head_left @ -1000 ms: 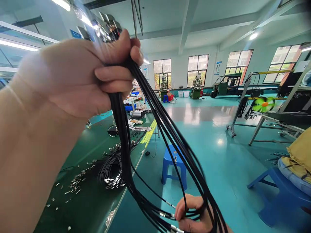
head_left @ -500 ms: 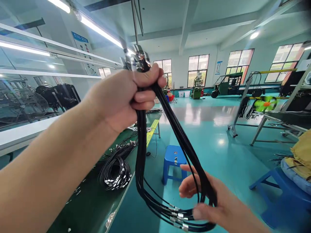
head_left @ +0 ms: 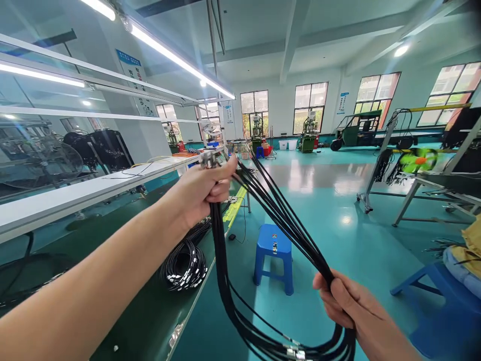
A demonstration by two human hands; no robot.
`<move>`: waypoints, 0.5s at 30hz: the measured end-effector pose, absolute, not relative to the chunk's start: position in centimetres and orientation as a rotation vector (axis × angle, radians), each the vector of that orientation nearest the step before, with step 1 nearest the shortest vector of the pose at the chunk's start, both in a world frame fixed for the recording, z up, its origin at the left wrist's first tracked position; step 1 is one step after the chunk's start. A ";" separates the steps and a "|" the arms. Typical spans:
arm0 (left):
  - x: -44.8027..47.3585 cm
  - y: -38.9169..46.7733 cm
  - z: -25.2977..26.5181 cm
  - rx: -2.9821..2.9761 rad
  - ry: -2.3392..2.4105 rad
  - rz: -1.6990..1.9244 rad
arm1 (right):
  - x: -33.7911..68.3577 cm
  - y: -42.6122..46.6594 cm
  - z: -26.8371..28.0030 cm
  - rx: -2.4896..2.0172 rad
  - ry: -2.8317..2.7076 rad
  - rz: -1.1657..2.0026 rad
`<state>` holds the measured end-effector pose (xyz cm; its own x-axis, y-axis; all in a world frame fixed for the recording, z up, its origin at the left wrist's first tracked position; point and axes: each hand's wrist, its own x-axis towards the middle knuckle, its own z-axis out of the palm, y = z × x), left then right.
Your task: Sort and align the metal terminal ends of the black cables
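Note:
A bundle of thin black cables [head_left: 221, 250] hangs in a loop between my two hands. My left hand [head_left: 212, 185] is closed around it near one end, where shiny metal end fittings [head_left: 208, 160] stick out above the fist. My right hand [head_left: 349, 301] is wrapped around the bundle lower down at the right. Between the hands, the upper strands fan out, with loose tips just right of my left hand. Silvery-white bands [head_left: 295, 352] show on the cables at the bottom of the loop.
A coil of black cables with white bands [head_left: 197, 265] lies on the green bench [head_left: 143, 311] at left. Beyond the bench edge stands a blue stool [head_left: 274, 240]. Another blue stool [head_left: 432, 286] at right carries a yellow cloth. A green fan [head_left: 419, 160] is by a metal rack.
My left hand has come down, lowering the fittings. My right hand, loosely open around the loop before, has closed on the cables and moved right; the upper strands have spread apart.

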<state>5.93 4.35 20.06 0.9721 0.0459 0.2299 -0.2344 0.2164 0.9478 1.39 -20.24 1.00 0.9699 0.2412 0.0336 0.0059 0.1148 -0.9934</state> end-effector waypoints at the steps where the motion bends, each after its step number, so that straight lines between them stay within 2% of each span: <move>1: 6.2 5.4 19.1 1.337 -0.107 0.206 | 1.8 -20.5 0.1 -1.478 -0.192 0.185; 6: 5.5 7.6 16.1 1.197 0.033 0.246 | 4.1 -19.7 -3.3 -1.733 -0.260 0.228; 10: 4.0 3.6 16.7 1.187 -0.183 0.163 | 3.9 -15.0 -3.8 -1.897 -0.565 0.293; 15: 5.2 -1.1 17.1 1.165 -0.233 0.122 | 1.8 -7.0 -4.4 -1.971 -0.806 0.543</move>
<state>5.19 -1.08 17.12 0.9694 -0.0253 0.2440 -0.2150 0.3916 0.8946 1.75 -7.02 -4.36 0.6899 0.7219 -0.0542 0.3219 -0.3730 -0.8702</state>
